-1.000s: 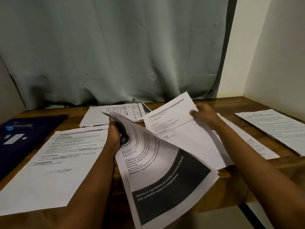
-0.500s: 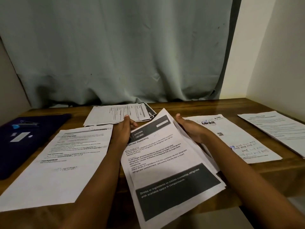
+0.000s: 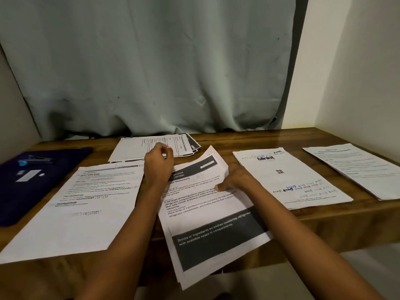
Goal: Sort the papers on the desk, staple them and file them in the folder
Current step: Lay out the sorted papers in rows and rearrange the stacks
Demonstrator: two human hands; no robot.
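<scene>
The right hand (image 3: 236, 180) is pinching the right edge of the printed sheets (image 3: 207, 224), with its thumb (image 3: 220, 187) pressing on top and its fingers going under the edge. The left hand (image 3: 159, 167) is hovering over the top left corner of the same sheets with its back to the camera and its fingers curled towards the thumb; whether it is pinching anything cannot be told.

The sheets are lying at a slant in the middle of the bench (image 3: 313, 221), with their dark-banded lower end hanging out over its front edge.

Just to the left, a large text page (image 3: 82, 204) is lying flat, and behind the hands a fanned pile of papers (image 3: 138, 148) is sitting near the curtain (image 3: 151, 61). To the right a page headed "blinkit" (image 3: 287, 180), with handwriting at its near end, is lying beside another set of pages (image 3: 357, 169) at the far right.

At the left end a dark blue folder (image 3: 32, 191) is lying closed, carrying a stapler (image 3: 35, 161) with a blue tip.
</scene>
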